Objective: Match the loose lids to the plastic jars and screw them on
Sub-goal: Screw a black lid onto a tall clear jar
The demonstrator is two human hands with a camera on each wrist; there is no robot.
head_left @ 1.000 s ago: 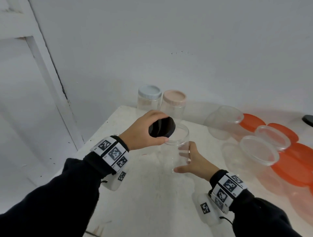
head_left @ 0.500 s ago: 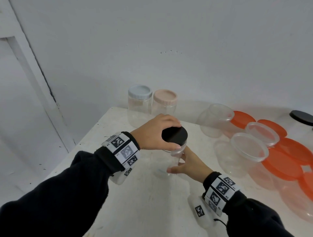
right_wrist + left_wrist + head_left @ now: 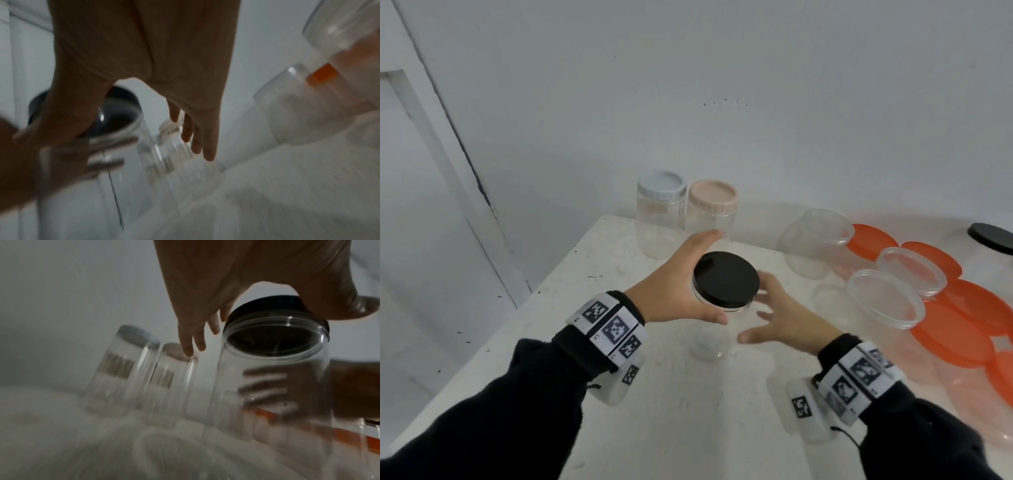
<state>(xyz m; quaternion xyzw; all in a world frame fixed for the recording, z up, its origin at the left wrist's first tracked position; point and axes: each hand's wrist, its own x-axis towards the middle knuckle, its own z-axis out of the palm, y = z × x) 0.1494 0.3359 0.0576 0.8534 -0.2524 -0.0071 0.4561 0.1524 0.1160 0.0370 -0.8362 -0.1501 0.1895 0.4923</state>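
A clear plastic jar (image 3: 710,339) stands upright mid-table with a black lid (image 3: 726,279) sitting flat on its mouth. My left hand (image 3: 681,284) spans the lid from the left, its fingers straight past the far rim and its thumb along the near rim. In the left wrist view the thumb lies against the lid (image 3: 267,308) above the jar (image 3: 271,369). My right hand (image 3: 780,318) is spread open and blurred just right of the jar. Whether it touches the jar (image 3: 115,129) I cannot tell.
Two closed jars stand at the back, one with a pale blue lid (image 3: 661,183), one with a pink lid (image 3: 714,197). Open clear tubs (image 3: 885,303) and orange lids (image 3: 955,329) crowd the right. Another black lid (image 3: 991,233) lies far right. The table's left edge (image 3: 558,274) is close.
The black lid went from tilted in my left hand beside the mouth to flat on the jar. My left fingers have straightened off it, and my right hand has let go of the jar body.
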